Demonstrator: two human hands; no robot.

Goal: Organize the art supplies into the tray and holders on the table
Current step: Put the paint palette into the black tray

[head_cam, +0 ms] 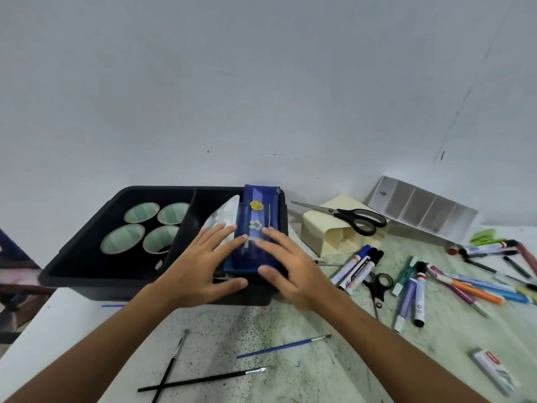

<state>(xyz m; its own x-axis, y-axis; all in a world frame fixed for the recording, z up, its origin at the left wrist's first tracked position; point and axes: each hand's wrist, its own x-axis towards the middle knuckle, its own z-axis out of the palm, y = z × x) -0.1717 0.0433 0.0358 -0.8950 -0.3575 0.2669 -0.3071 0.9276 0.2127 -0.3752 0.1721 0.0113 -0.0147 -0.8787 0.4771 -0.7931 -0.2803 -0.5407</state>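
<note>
Hands lie flat, fingers straight: left hand [200,263] and right hand [286,267] rest on the blue pencil case [257,228] in the black tray [87,257]; its basketball print carries no readable writing.

Both bare forearms reach forward, converging; the left hand [200,263] lies flat with its fingers [223,242] spread and straight, thumb stretched sideways below them; the right hand [290,269] mirrors it just beside, palm down, fingers extended, its thumb pointing toward the left thumb.
</note>
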